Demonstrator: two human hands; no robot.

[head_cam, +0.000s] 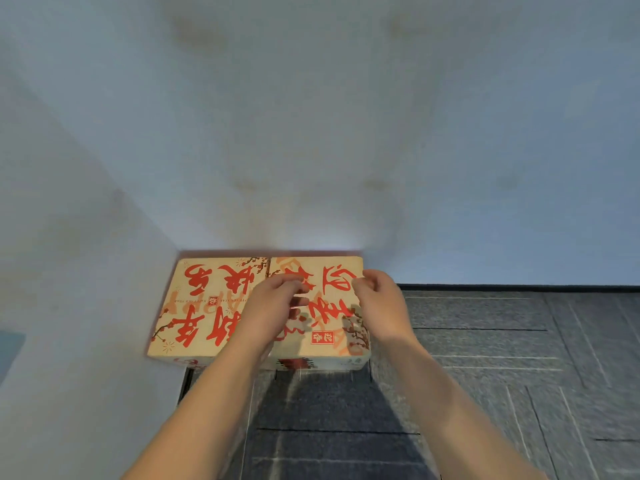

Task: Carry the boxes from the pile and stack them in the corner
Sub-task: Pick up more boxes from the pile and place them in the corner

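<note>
Resting in the corner, the box [221, 306] lies under both hands: left hand [273, 306] fingers loosely curled on its top, right hand [377, 303] curled at its right edge, neither clearly gripping. Nudging it unevenly could skew it from the wall [86, 237].

2 cream boxes [221, 306] with red calligraphy lie flat, touching side by side, in the corner.

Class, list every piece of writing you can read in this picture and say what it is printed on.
"HAPPY NEW YEAR": small red print, upside down and blurred, on the box top; reading uncertain.
Large red brush characters on the box: not readable upside down.
Small red seal on the box: too blurred.
</note>
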